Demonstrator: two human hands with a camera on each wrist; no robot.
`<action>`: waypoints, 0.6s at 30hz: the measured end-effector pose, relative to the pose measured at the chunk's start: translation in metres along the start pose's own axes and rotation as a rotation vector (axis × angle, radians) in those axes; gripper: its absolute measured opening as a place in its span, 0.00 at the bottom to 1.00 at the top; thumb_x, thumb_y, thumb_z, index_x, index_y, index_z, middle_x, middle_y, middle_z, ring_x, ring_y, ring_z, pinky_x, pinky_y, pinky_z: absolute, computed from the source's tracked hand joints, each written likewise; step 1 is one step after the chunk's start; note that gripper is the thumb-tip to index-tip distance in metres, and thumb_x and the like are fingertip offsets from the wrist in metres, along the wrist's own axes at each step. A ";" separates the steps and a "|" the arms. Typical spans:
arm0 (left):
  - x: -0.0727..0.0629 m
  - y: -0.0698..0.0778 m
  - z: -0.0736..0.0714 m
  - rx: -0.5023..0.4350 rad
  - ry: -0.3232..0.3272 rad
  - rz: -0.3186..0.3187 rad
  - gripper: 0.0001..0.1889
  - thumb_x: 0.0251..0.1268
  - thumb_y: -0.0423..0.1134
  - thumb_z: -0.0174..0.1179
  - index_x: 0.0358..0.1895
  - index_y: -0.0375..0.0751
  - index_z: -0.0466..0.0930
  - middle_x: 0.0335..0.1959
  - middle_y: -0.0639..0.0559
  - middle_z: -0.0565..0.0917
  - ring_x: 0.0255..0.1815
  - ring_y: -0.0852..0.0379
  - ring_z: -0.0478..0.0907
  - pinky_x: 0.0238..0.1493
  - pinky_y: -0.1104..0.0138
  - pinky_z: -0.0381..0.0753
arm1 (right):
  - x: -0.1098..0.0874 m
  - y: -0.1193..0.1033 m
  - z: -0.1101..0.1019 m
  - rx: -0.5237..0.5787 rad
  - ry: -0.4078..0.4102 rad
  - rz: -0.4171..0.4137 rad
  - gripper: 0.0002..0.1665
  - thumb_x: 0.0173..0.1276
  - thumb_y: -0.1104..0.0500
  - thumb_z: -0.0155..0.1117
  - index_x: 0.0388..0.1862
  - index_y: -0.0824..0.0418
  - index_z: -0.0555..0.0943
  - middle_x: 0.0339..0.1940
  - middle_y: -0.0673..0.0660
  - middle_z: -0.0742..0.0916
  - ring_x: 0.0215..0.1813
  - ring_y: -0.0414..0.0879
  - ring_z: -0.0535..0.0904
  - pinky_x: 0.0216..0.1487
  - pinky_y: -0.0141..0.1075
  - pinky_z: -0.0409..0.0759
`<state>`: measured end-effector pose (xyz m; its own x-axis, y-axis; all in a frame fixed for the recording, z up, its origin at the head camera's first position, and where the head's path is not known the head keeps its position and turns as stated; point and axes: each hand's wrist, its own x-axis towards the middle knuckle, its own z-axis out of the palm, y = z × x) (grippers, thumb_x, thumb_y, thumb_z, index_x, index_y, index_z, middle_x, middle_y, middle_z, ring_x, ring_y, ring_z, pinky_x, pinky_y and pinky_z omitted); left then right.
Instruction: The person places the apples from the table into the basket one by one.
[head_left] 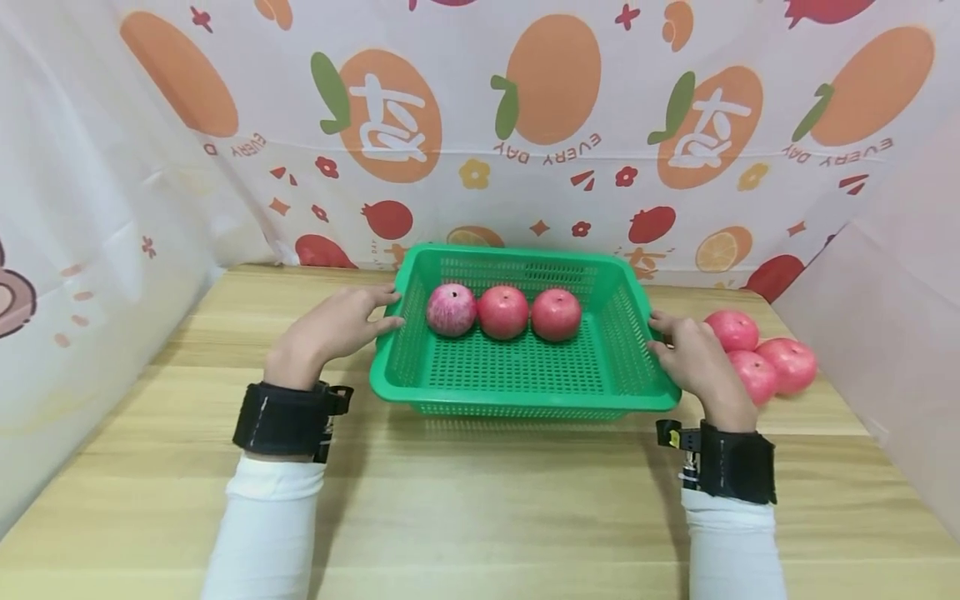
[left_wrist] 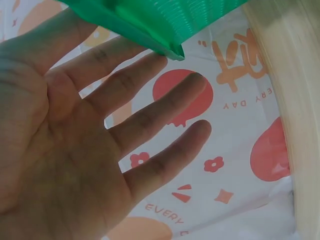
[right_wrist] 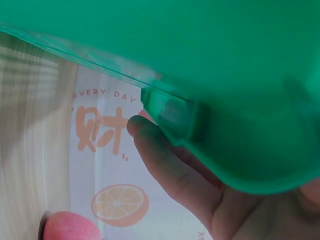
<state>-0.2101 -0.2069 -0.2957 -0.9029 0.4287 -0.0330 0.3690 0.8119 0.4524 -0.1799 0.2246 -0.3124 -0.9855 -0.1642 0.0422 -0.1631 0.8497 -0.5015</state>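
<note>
A green plastic basket (head_left: 517,398) stands at the back of the table, with three reddish-pink round fruits in a row inside: a streaked one (head_left: 452,312), a smoother middle one (head_left: 503,312) and a right one (head_left: 557,315). My left hand (head_left: 337,329) touches the basket's left rim with thumb and index finger. In the left wrist view its fingers are spread and fairly straight, the lower ones off the basket. On the right rim rests my right hand (head_left: 697,358); one extended finger (right_wrist: 167,160) lies outside the rim, while the rim partly hides the others.
Right of the basket, beside my right hand, several similar fruits lie together, among them a front one (head_left: 787,365) and a back one (head_left: 732,330). A fruit-printed white cloth (head_left: 465,125) hangs behind the wooden table (head_left: 495,517) and white cloth borders its sides.
</note>
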 end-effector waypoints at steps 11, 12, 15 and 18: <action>0.000 0.004 -0.002 0.032 -0.010 -0.013 0.27 0.76 0.38 0.58 0.69 0.23 0.68 0.72 0.27 0.65 0.74 0.29 0.59 0.67 0.38 0.63 | 0.003 -0.001 0.002 -0.033 0.029 0.004 0.26 0.73 0.71 0.59 0.66 0.82 0.70 0.71 0.74 0.71 0.64 0.72 0.75 0.57 0.59 0.77; 0.000 0.004 -0.001 0.034 -0.012 -0.012 0.27 0.76 0.38 0.57 0.69 0.22 0.68 0.72 0.27 0.65 0.74 0.29 0.59 0.68 0.38 0.63 | 0.002 -0.001 0.002 -0.033 0.025 0.008 0.26 0.74 0.71 0.59 0.67 0.81 0.70 0.71 0.74 0.71 0.64 0.72 0.75 0.57 0.59 0.78; -0.001 0.005 0.001 0.038 -0.020 -0.012 0.26 0.76 0.36 0.56 0.69 0.21 0.67 0.72 0.27 0.65 0.75 0.29 0.58 0.69 0.39 0.62 | 0.002 0.000 0.003 -0.022 0.009 0.018 0.26 0.74 0.70 0.59 0.68 0.81 0.69 0.72 0.73 0.71 0.64 0.71 0.75 0.56 0.59 0.79; -0.002 0.007 0.001 0.046 -0.023 -0.002 0.26 0.77 0.35 0.55 0.69 0.20 0.66 0.72 0.26 0.64 0.75 0.29 0.57 0.70 0.40 0.60 | 0.002 0.001 0.003 -0.016 0.005 0.019 0.26 0.75 0.69 0.59 0.68 0.80 0.69 0.72 0.73 0.71 0.64 0.71 0.75 0.55 0.58 0.80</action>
<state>-0.2058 -0.2014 -0.2932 -0.8983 0.4358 -0.0550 0.3775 0.8300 0.4106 -0.1816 0.2238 -0.3151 -0.9886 -0.1457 0.0368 -0.1450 0.8605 -0.4884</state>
